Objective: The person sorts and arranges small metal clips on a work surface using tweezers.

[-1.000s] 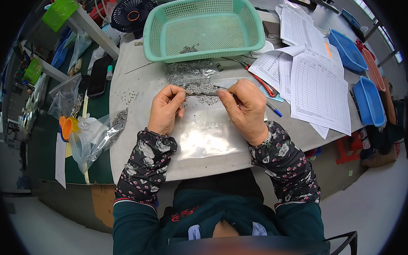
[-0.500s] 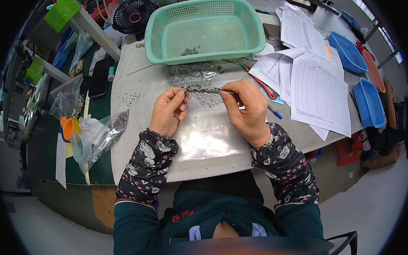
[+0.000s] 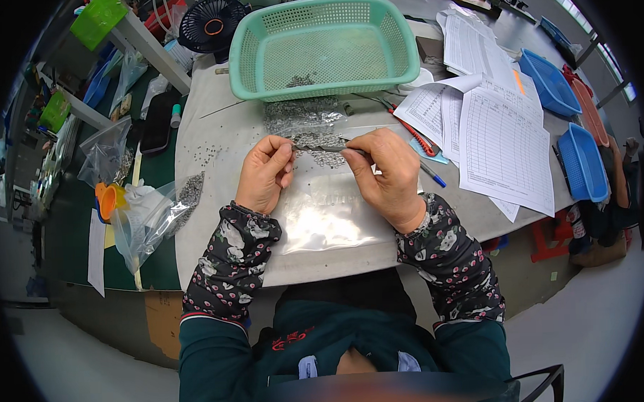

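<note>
My left hand (image 3: 263,176) is closed, thumb and forefinger pinched at the tip of a thin dark tool; whatever tiny piece may be between them is too small to make out. Between thumb and fingers, my right hand (image 3: 391,176) grips that tool, which looks like tweezers (image 3: 329,149), pointing left. Just beneath the tool, many tiny metal parts (image 3: 328,160) are scattered over a flat clear plastic bag (image 3: 330,225) on the pale worktable. Behind them lies another clear bag (image 3: 303,116) filled with similar grey parts.
A green perforated basket (image 3: 325,87) stands at the back, beside a dark fan (image 3: 213,26). Printed sheets (image 3: 504,145), red-handled pliers (image 3: 419,137) and a blue pen (image 3: 432,174) lie right. To the left are a bag of parts (image 3: 149,221) and a phone (image 3: 160,121). Blue baskets (image 3: 583,163) are at far right.
My right hand has shifted slightly left with the tweezers, and their angle has changed a little. The left hand stays nearly still, still pinching.
</note>
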